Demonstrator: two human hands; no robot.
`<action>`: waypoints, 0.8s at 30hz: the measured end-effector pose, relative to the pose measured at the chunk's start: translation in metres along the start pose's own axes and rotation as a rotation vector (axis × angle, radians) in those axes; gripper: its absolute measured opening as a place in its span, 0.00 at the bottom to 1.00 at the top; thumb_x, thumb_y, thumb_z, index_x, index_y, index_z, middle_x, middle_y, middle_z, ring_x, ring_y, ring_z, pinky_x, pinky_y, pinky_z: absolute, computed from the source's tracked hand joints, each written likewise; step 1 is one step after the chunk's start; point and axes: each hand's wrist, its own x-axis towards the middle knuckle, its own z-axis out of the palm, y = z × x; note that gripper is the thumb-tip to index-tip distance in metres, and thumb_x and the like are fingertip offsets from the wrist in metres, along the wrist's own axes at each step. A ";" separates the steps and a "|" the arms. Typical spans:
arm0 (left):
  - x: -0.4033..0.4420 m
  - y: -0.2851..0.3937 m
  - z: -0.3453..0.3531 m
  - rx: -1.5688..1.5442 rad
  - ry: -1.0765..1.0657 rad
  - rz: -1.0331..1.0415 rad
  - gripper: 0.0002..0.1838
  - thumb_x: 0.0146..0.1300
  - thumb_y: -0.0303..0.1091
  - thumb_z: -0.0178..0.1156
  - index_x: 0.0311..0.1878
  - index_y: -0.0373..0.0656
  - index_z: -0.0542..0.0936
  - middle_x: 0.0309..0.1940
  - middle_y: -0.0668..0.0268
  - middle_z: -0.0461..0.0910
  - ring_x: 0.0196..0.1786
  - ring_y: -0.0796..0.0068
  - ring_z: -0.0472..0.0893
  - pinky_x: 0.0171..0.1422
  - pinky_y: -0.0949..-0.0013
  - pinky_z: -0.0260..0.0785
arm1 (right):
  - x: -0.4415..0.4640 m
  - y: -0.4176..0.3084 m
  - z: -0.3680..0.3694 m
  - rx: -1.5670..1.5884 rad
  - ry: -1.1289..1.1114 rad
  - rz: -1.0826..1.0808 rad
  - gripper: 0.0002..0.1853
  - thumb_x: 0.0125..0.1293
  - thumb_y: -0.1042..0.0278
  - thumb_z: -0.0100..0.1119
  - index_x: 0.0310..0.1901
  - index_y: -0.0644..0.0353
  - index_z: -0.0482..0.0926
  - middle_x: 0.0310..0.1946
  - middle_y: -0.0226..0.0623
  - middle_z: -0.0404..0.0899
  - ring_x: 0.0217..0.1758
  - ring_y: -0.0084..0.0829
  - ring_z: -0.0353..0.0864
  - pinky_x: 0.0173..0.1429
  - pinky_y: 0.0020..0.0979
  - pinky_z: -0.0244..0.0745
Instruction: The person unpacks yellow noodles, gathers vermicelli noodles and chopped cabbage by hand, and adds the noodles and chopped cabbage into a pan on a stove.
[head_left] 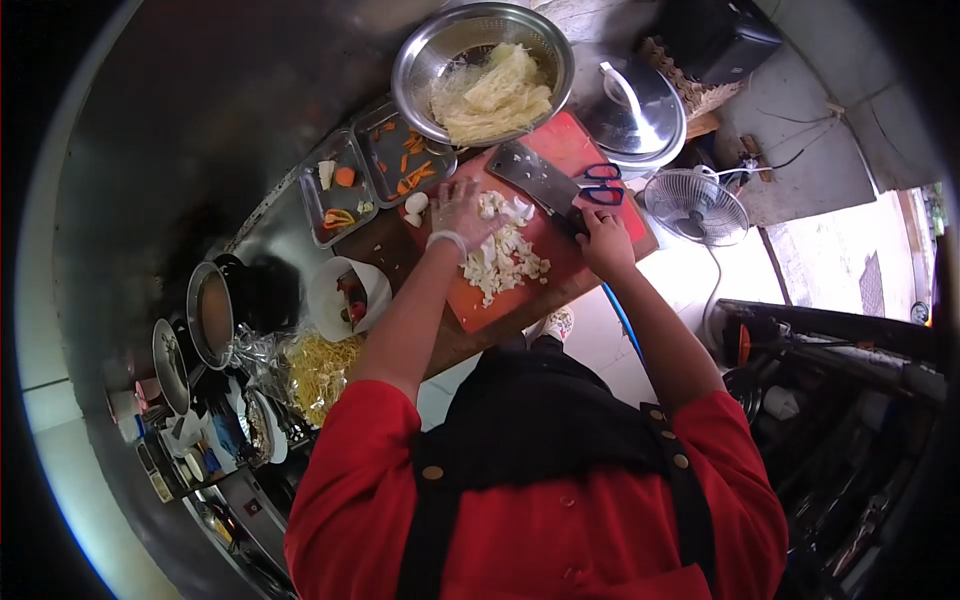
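Observation:
My left hand [462,212], in a clear plastic glove, lies with fingers spread at the left edge of a pile of chopped white pieces [505,262]. The pile is on a red cutting board [545,275]. My right hand [606,243] is closed around the dark handle of a cleaver [537,178]. The broad blade lies flat over the board, pointing away to the left, with white bits stuck on it. Scissors with dark blue handles [602,186] rest beside the cleaver. Whole white pieces [415,207] sit left of my gloved hand.
Behind the board stands a steel colander [405,75] with pale noodles. Metal trays [318,222] hold carrot pieces and other vegetable scraps. A white bowl [322,290] and yellow noodles [322,372] are at left. A lidded pot [655,120] and a small fan [697,207] stand right.

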 end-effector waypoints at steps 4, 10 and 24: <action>-0.010 -0.002 0.009 -0.028 -0.073 0.182 0.49 0.53 0.67 0.58 0.71 0.43 0.58 0.70 0.56 0.59 0.72 0.53 0.57 0.76 0.52 0.44 | 0.013 0.006 0.001 -0.015 -0.082 -0.034 0.26 0.60 0.64 0.58 0.60 0.60 0.67 0.49 0.51 0.75 0.51 0.51 0.76 0.52 0.46 0.74; -0.041 -0.006 0.007 -0.075 -0.033 0.346 0.64 0.40 0.74 0.61 0.73 0.41 0.49 0.69 0.47 0.56 0.73 0.48 0.53 0.75 0.47 0.41 | 0.008 0.001 -0.020 0.042 -0.017 -0.059 0.21 0.63 0.68 0.49 0.58 0.61 0.68 0.45 0.52 0.77 0.45 0.51 0.79 0.48 0.49 0.74; -0.068 0.014 0.026 0.225 0.049 0.206 0.65 0.32 0.72 0.67 0.72 0.44 0.54 0.72 0.46 0.47 0.74 0.41 0.44 0.74 0.35 0.33 | -0.145 0.022 0.010 0.916 -0.492 0.540 0.17 0.65 0.56 0.57 0.46 0.61 0.74 0.34 0.42 0.79 0.36 0.33 0.78 0.41 0.38 0.74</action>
